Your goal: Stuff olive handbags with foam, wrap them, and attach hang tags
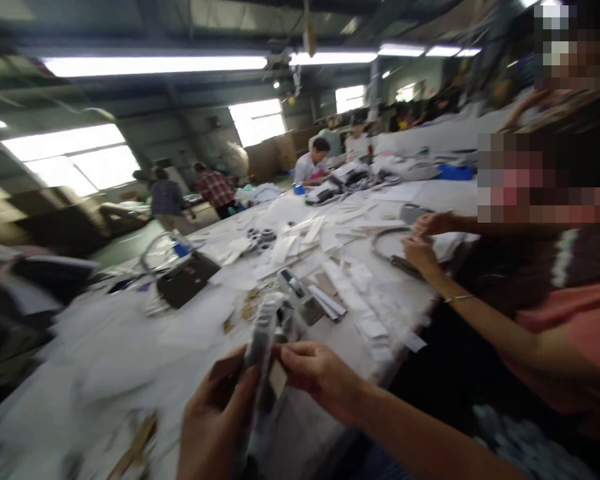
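My left hand (pixel 215 423) is closed around a long grey strip (pixel 261 340) that stands up from it near the bottom middle of the head view. My right hand (pixel 320 377) pinches the same strip from the right, just below its top. The strip is blurred, so I cannot make out its material. Both hands are above the near edge of a long white table (pixel 190 333).
A co-worker in a pink top sits at right, their hands (pixel 423 243) on a dark curved strap. Small white pieces (pixel 350 287), a dark bag (pixel 185 280) and other parts litter the table. More people work farther back.
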Action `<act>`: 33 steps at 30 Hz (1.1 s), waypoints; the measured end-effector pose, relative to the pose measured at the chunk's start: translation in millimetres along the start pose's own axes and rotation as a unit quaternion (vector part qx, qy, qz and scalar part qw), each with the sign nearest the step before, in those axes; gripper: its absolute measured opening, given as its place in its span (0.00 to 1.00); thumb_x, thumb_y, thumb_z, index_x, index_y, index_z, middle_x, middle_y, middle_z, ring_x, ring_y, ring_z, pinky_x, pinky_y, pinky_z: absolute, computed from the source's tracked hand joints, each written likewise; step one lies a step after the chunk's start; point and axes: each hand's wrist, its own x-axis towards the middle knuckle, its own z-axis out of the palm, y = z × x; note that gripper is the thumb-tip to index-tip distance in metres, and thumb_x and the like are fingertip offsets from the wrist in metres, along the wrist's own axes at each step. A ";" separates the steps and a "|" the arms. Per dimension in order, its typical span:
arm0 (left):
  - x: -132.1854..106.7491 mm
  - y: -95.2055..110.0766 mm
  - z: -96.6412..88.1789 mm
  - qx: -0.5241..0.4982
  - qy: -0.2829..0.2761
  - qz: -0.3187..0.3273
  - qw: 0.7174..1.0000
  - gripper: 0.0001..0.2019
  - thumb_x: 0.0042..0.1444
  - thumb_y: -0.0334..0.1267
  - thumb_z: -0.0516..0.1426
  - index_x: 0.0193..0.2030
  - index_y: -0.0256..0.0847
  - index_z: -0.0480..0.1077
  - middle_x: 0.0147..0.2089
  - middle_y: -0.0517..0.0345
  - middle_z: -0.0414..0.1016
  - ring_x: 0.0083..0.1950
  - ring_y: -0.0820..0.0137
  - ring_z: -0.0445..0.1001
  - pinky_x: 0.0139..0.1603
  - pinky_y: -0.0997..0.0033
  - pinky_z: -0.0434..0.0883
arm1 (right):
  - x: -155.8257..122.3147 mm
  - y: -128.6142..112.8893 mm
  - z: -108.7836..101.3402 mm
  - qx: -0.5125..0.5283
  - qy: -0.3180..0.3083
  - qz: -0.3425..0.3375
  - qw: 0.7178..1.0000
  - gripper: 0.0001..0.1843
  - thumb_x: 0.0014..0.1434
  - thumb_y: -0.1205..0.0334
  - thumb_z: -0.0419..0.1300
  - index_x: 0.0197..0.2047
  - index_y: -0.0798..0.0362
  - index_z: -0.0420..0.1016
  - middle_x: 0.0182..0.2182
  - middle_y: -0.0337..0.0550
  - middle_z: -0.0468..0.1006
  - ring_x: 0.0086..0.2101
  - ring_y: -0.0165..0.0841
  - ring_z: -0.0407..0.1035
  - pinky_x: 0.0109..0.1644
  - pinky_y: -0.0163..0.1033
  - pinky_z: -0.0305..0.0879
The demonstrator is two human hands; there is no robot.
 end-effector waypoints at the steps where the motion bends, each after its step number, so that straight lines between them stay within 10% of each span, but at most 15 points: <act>1: -3.5 -2.3 -4.2 -0.004 0.024 -0.008 1.000 0.21 0.57 0.54 0.61 0.53 0.46 0.73 0.54 0.57 0.78 0.55 0.58 0.75 0.57 0.60 0.73 | -0.3 -0.6 0.8 -0.006 -0.010 -0.008 1.000 0.28 0.52 0.45 0.70 0.49 0.56 0.82 0.38 0.48 0.81 0.41 0.35 0.75 0.54 0.42 0.68; 8: 1.4 -14.1 1.8 -0.041 0.066 0.066 0.995 0.18 0.56 0.47 0.64 0.51 0.43 0.75 0.53 0.53 0.79 0.55 0.59 0.76 0.58 0.64 0.71 | 3.9 7.9 5.9 -0.075 0.037 -0.076 0.994 0.26 0.53 0.47 0.71 0.51 0.50 0.81 0.44 0.46 0.82 0.50 0.41 0.74 0.63 0.47 0.63; 23: -13.0 -2.5 0.0 0.089 0.129 0.136 0.978 0.14 0.62 0.47 0.58 0.45 0.41 0.79 0.42 0.56 0.83 0.44 0.61 0.81 0.42 0.70 0.76 | 11.4 17.4 15.5 -0.151 0.113 -0.104 0.976 0.21 0.55 0.46 0.69 0.41 0.55 0.75 0.37 0.45 0.80 0.39 0.37 0.74 0.44 0.37 0.69; 26: -11.8 -6.0 -1.0 0.207 0.193 0.221 0.933 0.10 0.62 0.42 0.59 0.46 0.43 0.79 0.41 0.57 0.84 0.42 0.65 0.82 0.42 0.73 0.76 | 12.1 21.1 22.2 -0.164 0.126 -0.122 0.971 0.20 0.55 0.47 0.69 0.38 0.55 0.73 0.33 0.42 0.78 0.35 0.33 0.72 0.39 0.34 0.68; 29: -12.6 -13.4 1.7 0.367 0.263 0.332 0.828 0.12 0.64 0.36 0.56 0.52 0.39 0.76 0.48 0.53 0.82 0.44 0.66 0.82 0.42 0.74 0.76 | 14.5 24.6 30.6 -0.167 0.146 -0.133 0.966 0.20 0.54 0.47 0.70 0.36 0.55 0.73 0.31 0.40 0.77 0.33 0.32 0.70 0.36 0.34 0.67; 33: -17.5 -16.9 10.1 0.524 0.296 0.331 0.727 0.17 0.65 0.29 0.52 0.60 0.30 0.69 0.54 0.44 0.79 0.48 0.61 0.81 0.43 0.68 0.78 | 17.6 27.9 37.6 -0.153 0.152 -0.142 0.966 0.20 0.52 0.46 0.70 0.36 0.54 0.74 0.31 0.42 0.77 0.33 0.34 0.71 0.38 0.36 0.69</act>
